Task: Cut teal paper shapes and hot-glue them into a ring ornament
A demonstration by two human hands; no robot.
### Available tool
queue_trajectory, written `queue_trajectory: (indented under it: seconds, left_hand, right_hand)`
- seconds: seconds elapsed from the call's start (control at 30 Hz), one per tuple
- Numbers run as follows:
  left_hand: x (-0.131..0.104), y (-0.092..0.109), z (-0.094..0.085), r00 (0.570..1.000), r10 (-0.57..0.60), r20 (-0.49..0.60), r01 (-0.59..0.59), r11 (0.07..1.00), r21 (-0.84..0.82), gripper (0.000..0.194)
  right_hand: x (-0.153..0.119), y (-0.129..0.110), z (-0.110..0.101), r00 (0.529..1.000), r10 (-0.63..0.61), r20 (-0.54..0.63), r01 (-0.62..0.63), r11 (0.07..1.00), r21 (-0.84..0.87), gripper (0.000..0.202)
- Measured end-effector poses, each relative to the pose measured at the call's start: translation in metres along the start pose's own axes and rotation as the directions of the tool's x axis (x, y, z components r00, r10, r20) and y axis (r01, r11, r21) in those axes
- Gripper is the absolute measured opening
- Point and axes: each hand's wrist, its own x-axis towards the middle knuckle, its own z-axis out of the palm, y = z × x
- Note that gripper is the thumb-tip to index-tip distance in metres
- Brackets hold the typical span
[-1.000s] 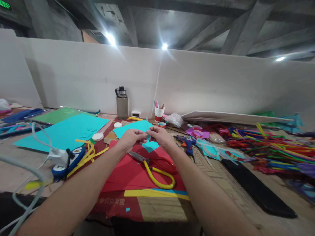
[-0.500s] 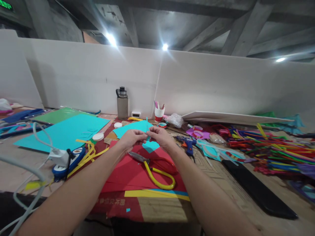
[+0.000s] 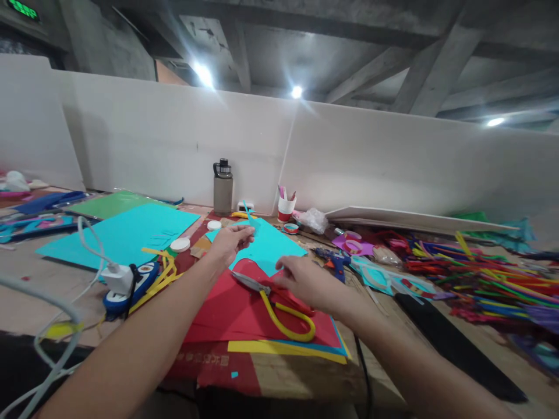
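Note:
My left hand (image 3: pixel 234 240) is closed in a pinch on a small strip of turquoise paper (image 3: pixel 250 214), which sticks up above the fingertips. Lower and to the right, my right hand (image 3: pixel 305 282) is over the scissors (image 3: pixel 267 289), its fingers loosely bent and apart near the red handle. Whether it touches the handle I cannot tell. The scissors lie on red sheets (image 3: pixel 218 308), blades pointing to the far left, with a yellow handle nearest me. Behind them a turquoise sheet (image 3: pixel 275 241) lies under and beyond my hands.
A blue glue gun (image 3: pixel 337 265) and a black case (image 3: pixel 454 343) lie to the right, near colourful pipe cleaners (image 3: pixel 484 267). A bottle (image 3: pixel 223 192) and a cup of pens (image 3: pixel 286 208) stand at the back. A power strip (image 3: pixel 140 285) with white cables sits left.
My hands have parted. The right hand has let go of the turquoise strip and come down toward the scissors; the left still holds the strip and has moved slightly left. The view has shifted a little.

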Motion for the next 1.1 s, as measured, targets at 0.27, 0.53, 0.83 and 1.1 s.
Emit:
queue_trajectory:
  seconds: [0.27,0.53,0.83,1.1]
  left_hand:
    - [0.003,0.01,-0.004,0.999,0.05,0.019,-0.05,0.999,0.005,0.024]
    - [0.003,0.028,-0.007,0.994,0.098,-0.041,-0.102,0.986,-0.129,0.02]
    - [-0.003,0.025,0.0,0.993,0.115,-0.03,-0.118,0.982,-0.145,0.026]
    - [-0.003,0.016,0.003,0.994,0.106,0.002,-0.104,0.985,-0.136,0.026]
  right_hand:
    - [-0.036,-0.005,0.034,0.989,-0.033,0.141,0.078,0.941,-0.33,0.049]
    - [-0.033,0.009,0.021,0.998,0.03,-0.051,-0.014,0.958,0.288,0.051]
    - [0.02,-0.016,0.02,0.961,0.136,-0.242,0.082,0.695,0.715,0.032]
    - [0.024,-0.008,0.037,0.974,0.116,-0.192,0.042,0.746,0.664,0.027]
